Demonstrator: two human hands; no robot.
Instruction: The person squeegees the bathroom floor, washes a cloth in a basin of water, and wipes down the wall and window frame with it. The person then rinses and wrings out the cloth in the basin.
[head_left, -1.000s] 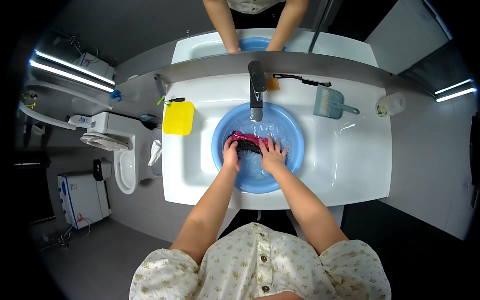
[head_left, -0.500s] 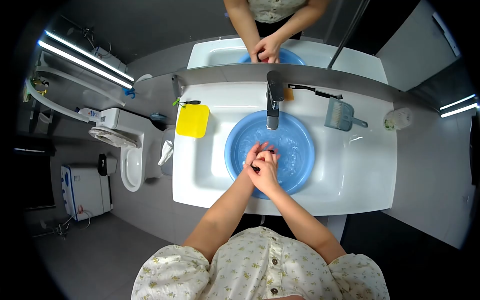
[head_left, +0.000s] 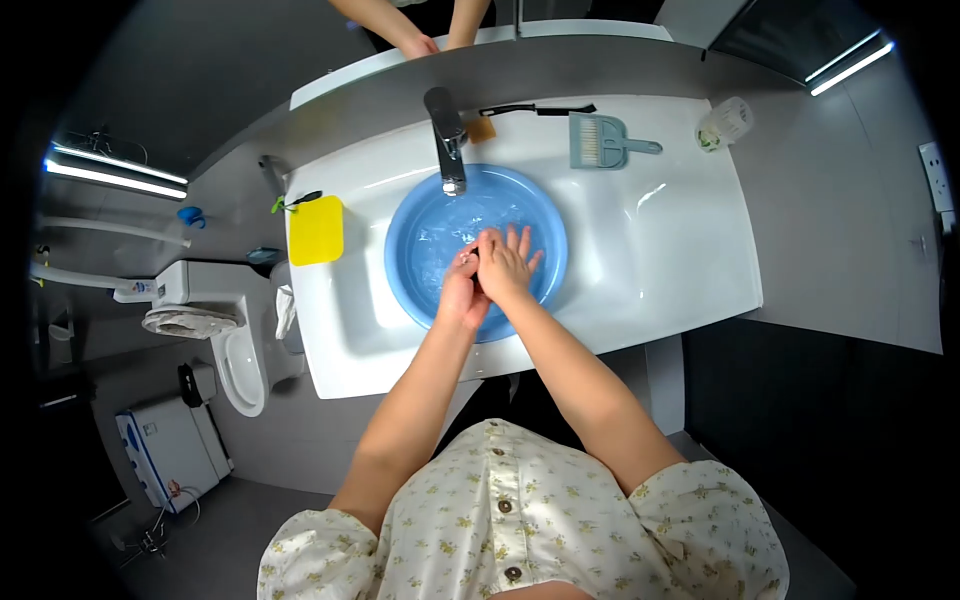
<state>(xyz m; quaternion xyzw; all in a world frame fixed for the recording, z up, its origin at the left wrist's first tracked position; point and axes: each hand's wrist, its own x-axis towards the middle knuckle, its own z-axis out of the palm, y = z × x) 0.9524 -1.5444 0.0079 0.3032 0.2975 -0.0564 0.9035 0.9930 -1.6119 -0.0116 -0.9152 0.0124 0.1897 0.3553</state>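
Both my hands are over a blue plastic basin [head_left: 398, 262] of water in the white sink [head_left: 655, 265]. My left hand [head_left: 462, 288] is curled, with a bit of something small and dark at its fingers; most of that is hidden between the hands, so I cannot make out its kind. My right hand [head_left: 507, 264] lies palm down against the left one, its fingers spread. Above the basin's far side stands the dark faucet [head_left: 446, 140], its spout pointing down at the water.
Left on the sink lies a yellow square item [head_left: 316, 230] beside a small black-and-green tool [head_left: 300, 201]. Along the back edge are a black long-handled brush [head_left: 535, 109], an orange-brown pad [head_left: 482, 129] and a grey-blue dustpan with brush [head_left: 610, 142]. A clear cup [head_left: 727, 123] sits at the back right corner.
The camera view has shifted and turned. My right hand was closed on a dark thing over my open left palm; now its fingers are spread and my left hand is curled with the dark thing.
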